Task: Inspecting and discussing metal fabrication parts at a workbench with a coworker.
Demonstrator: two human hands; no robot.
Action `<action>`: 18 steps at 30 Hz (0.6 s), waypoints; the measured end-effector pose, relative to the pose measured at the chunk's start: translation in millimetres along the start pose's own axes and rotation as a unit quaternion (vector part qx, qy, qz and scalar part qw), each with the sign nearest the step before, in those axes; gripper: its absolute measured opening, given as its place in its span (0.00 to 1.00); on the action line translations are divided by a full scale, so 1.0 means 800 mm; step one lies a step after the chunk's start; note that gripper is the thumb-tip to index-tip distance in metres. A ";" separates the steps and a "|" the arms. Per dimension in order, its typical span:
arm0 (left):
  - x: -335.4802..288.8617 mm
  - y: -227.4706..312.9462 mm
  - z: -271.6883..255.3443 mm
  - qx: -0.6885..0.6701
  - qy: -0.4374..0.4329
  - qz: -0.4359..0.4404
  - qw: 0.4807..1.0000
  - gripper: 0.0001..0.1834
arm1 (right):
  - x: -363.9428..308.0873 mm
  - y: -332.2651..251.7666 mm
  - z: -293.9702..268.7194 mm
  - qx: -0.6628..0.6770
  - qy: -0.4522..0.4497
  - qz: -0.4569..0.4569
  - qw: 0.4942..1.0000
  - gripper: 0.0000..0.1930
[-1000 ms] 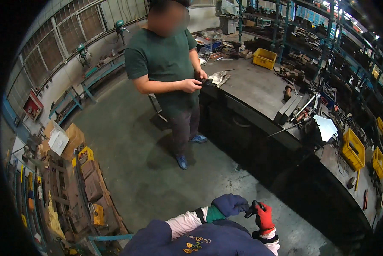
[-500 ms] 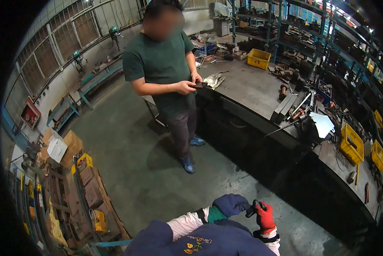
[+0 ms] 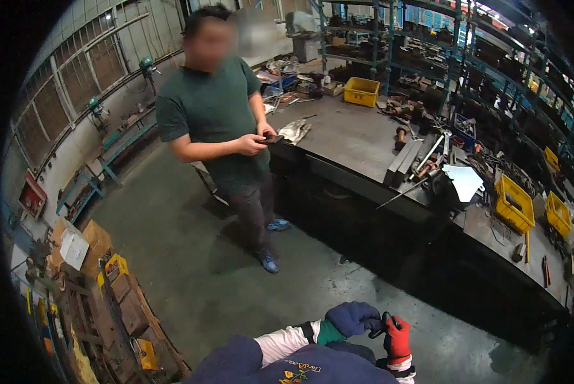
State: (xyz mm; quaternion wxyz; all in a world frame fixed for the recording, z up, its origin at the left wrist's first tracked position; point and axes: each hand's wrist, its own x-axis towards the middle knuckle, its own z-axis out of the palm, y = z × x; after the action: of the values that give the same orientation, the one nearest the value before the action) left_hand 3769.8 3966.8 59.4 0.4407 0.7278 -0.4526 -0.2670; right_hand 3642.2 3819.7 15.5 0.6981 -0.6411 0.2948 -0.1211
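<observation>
My left hand [image 3: 351, 318] wears a dark blue glove and is curled shut, low in the picture close to my chest. Touching it on the right is my right hand [image 3: 397, 337] in a red glove, fingers pointing up. Both hands meet on a small black object [image 3: 377, 325]; what it is cannot be made out. My dark blue top hides my wrists and forearms.
A person in a green shirt [image 3: 213, 112] stands by a long dark workbench [image 3: 357, 137], holding a small dark thing in both hands. Yellow bins [image 3: 361, 91] and metal parts lie on the bench, with shelving behind. Crates and cardboard boxes [image 3: 82, 243] line the left side.
My hands stay together in the same spot. The standing person and the bench have slid slightly down and left in the picture as my head moved.
</observation>
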 end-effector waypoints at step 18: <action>0.116 0.064 0.100 0.049 0.038 0.045 0.997 0.14 | 0.043 0.021 -0.174 0.047 0.095 0.001 0.994 0.19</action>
State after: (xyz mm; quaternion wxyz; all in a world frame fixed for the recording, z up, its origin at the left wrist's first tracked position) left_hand 3726.8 3841.1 67.6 0.4329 0.7367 -0.4807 -0.1969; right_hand 3587.3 3688.5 -9.9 0.6969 -0.5925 0.3543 -0.1943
